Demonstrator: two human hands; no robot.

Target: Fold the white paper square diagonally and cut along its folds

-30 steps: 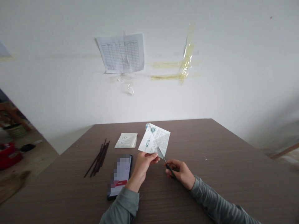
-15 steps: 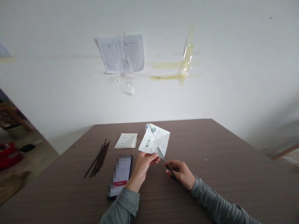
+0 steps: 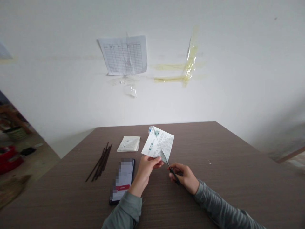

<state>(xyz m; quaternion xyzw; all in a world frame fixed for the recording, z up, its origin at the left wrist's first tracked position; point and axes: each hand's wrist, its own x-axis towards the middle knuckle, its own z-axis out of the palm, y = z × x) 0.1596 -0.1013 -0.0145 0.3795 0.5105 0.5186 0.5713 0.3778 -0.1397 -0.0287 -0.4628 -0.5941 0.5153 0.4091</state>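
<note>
My left hand [image 3: 150, 165] pinches the near edge of a printed sheet of paper [image 3: 149, 144], holding it up above the table. Green marks and small dark text cover the sheet. A slit or crease runs down from its top corner. In my right hand [image 3: 184, 176] is a pair of scissors [image 3: 172, 171] with dark handles, my fingers closed round them. The blades point up and left and lie at the sheet's lower part, beside my left fingertips. Whether the blades are spread is too small to tell.
Left of my left hand lies a phone [image 3: 124, 181] with a lit screen. Several thin dark brown sticks [image 3: 101, 162] and a folded printed paper [image 3: 129, 144] are farther back. A small blue and white roll [image 3: 150, 129] stands behind the sheet. The wall [image 3: 238, 79] borders the table's far edge.
The held sheet has shifted very slightly to the right. Both hands and the scissors stay almost in the same place.
</note>
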